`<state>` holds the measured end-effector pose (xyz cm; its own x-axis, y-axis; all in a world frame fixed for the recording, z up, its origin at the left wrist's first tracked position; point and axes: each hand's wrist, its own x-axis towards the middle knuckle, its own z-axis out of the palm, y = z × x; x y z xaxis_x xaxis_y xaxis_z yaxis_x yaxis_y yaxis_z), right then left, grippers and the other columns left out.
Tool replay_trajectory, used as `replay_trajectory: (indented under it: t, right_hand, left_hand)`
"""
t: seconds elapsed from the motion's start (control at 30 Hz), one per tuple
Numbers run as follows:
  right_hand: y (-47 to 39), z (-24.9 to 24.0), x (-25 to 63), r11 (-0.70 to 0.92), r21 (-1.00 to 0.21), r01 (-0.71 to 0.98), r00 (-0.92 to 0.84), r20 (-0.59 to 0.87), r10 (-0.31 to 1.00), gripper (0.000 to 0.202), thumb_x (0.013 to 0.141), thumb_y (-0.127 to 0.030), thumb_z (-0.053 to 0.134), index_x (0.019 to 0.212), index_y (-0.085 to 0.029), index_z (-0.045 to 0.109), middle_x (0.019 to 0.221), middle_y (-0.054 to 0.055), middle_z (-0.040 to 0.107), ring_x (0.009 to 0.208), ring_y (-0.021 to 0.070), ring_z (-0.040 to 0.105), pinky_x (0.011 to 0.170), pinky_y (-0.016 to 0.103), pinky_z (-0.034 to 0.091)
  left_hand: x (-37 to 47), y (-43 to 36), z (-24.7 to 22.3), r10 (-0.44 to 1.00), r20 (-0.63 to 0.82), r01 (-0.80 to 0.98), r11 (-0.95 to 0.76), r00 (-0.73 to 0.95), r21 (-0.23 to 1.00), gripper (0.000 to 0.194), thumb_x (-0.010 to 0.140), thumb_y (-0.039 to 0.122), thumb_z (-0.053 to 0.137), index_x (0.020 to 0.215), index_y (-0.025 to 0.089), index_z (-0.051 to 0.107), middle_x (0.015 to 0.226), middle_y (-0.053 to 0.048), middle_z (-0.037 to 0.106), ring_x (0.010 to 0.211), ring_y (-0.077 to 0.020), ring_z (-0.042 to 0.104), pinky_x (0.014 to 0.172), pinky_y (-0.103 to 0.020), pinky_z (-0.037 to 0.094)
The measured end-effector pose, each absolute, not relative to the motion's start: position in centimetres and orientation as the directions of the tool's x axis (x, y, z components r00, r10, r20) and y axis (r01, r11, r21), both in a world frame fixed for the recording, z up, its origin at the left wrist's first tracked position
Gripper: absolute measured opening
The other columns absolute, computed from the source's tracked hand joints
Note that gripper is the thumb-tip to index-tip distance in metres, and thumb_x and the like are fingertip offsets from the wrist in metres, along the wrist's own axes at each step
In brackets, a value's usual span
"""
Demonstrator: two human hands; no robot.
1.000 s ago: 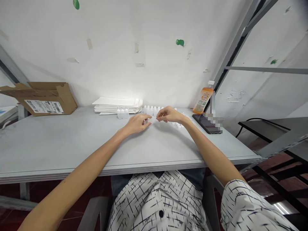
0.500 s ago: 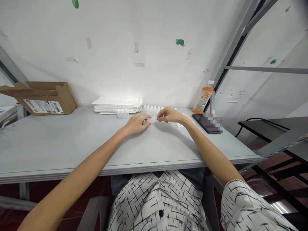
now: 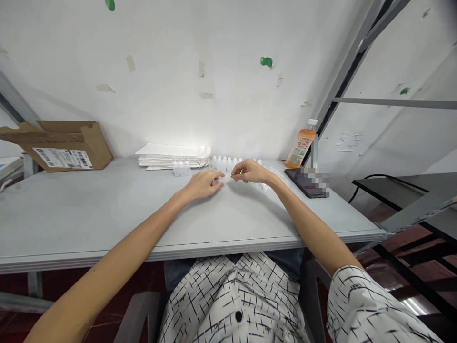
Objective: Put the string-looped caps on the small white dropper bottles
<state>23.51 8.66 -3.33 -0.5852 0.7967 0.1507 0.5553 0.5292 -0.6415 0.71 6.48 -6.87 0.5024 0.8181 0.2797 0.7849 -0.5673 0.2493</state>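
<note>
Small translucent white bottles [image 3: 223,164] stand in a row near the wall, just behind my hands. My left hand [image 3: 204,184] rests at the middle of the grey table, thumb and fingers curved round something too small and pale to make out. Facing it from the right, my right hand [image 3: 249,171] has its thumb and index finger pinched on something tiny that I cannot make out. A narrow gap separates the two hands. Left of my left hand stand a few more clear bottles [image 3: 182,168]. Small white pieces [image 3: 264,186] lie beside and partly behind my right wrist.
White flat sheets [image 3: 173,155] are stacked against the wall. An open cardboard box [image 3: 64,147] sits at the left on the table [image 3: 107,214]. To the right are an orange drink bottle [image 3: 302,146] and a black phone [image 3: 303,183].
My right hand has shifted very slightly left. The view has moved a little, and my left hand keeps nearly the same place.
</note>
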Motion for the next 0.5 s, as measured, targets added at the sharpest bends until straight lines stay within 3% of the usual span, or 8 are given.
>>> replay_trajectory:
  t: [0.2,0.5]
  right_hand:
    - [8.2,-3.8,22.6,0.566,-0.626,0.536,-0.605,0.182,0.775,0.021,0.084,-0.026,0.058,0.084,-0.012,0.073,0.071,0.004,0.069,0.046,0.0074,0.05,0.054,0.025,0.04]
    - [7.9,-3.6,22.4,0.54,-0.693,0.478,-0.629,0.159,0.761,0.019,0.083,-0.021,0.058,0.086,-0.012,0.074,0.076,0.005,0.071,0.052,0.0096,0.059,0.048,0.022,0.041]
  left_hand:
    - [0.8,6.3,-6.8,0.798,0.281,0.769,-0.596,0.533,0.231,0.042,0.093,0.042,0.047,0.123,0.023,0.069,0.096,-0.005,0.071,0.087,-0.023,0.062,0.07,-0.031,0.043]
    - [0.8,6.2,-6.7,0.788,0.286,0.762,-0.609,0.546,0.223,0.038,0.094,0.046,0.045,0.098,0.021,0.073,0.093,-0.007,0.069,0.082,-0.0224,0.06,0.064,-0.03,0.039]
